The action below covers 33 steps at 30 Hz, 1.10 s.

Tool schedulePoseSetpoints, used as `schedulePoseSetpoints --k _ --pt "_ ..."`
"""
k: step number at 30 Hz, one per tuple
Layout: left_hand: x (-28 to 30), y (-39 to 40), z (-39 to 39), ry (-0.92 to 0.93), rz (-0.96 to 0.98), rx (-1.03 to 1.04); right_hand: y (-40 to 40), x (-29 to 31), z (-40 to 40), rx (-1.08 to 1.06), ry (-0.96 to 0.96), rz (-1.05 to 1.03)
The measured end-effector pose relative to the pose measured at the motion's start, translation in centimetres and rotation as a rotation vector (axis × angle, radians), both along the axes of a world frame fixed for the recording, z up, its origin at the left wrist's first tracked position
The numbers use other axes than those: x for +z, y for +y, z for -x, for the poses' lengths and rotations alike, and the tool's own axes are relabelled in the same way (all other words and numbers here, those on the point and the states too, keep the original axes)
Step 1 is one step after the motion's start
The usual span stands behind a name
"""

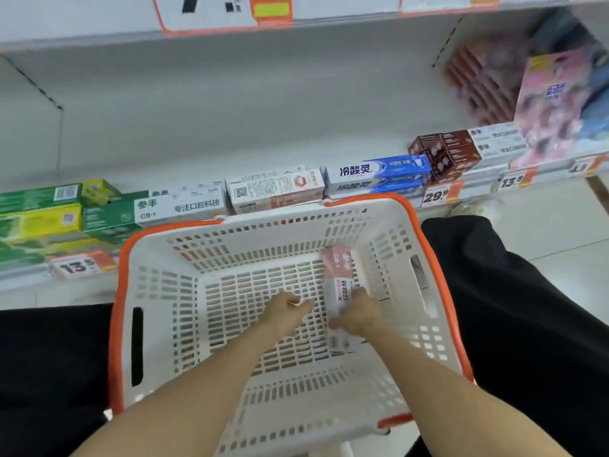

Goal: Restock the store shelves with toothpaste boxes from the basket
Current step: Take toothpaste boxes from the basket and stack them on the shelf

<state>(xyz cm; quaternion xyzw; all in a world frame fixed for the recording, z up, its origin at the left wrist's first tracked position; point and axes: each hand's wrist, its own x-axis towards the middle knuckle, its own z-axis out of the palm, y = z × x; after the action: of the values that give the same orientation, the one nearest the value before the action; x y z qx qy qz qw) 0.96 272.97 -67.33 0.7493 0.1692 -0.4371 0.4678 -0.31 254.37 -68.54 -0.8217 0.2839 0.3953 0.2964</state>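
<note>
A white perforated basket with an orange rim sits in front of me, below the shelf. One pink-and-white toothpaste box lies on the basket floor at the right, pointing away from me. My right hand is down in the basket, fingers curled round the near half of that box. Just left of it, my left hand hovers over the basket floor with fingers loosely bent, holding nothing.
The white shelf ahead is mostly bare behind a front row of boxes: green and yellow boxes at left, white boxes, blue boxes, brown boxes. Price tags line the shelf edge. Black trouser legs flank the basket.
</note>
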Motion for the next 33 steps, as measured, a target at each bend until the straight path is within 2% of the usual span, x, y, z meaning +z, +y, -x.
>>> schedulePoseSetpoints --k 2,3,7,10,13,17,21,24,27,30,33 --pt "1.1 0.1 -1.2 0.084 0.097 0.205 0.4 1.7 -1.0 0.001 0.062 -0.181" --pt "1.9 0.0 -1.6 0.068 0.129 0.253 0.7 2.7 -1.3 0.021 0.082 -0.285" --pt "5.6 0.1 -2.2 -0.138 0.085 0.355 1.4 6.0 -2.5 0.258 0.064 -0.451" --pt "8.8 1.2 -2.4 -0.218 0.102 0.328 1.7 8.7 -3.4 0.257 -0.057 -0.523" --pt "13.5 2.5 -3.0 -0.243 0.185 0.231 0.9 11.6 -3.8 0.194 -0.089 -0.622" --pt "21.1 4.1 -4.8 -0.35 0.351 0.275 1.5 16.1 -5.2 0.085 -0.099 -1.009" --pt "29.0 7.3 -5.8 -0.547 0.431 0.358 3.9 21.6 -6.1 0.176 -0.246 -1.171" --pt "33.9 11.4 -6.2 -0.661 0.456 0.286 5.3 26.7 -7.0 0.241 -0.414 -1.131" --pt "38.0 15.1 -7.2 -0.822 0.456 0.283 6.7 32.8 -7.9 0.236 -0.705 -0.982" --pt "41.4 17.9 -8.6 -1.115 0.291 0.325 8.9 39.5 -9.5 0.278 -1.073 -0.779" --pt "42.6 21.4 -9.6 -1.35 0.125 0.348 10.9 45.1 -11.8 0.413 -1.383 -0.569"
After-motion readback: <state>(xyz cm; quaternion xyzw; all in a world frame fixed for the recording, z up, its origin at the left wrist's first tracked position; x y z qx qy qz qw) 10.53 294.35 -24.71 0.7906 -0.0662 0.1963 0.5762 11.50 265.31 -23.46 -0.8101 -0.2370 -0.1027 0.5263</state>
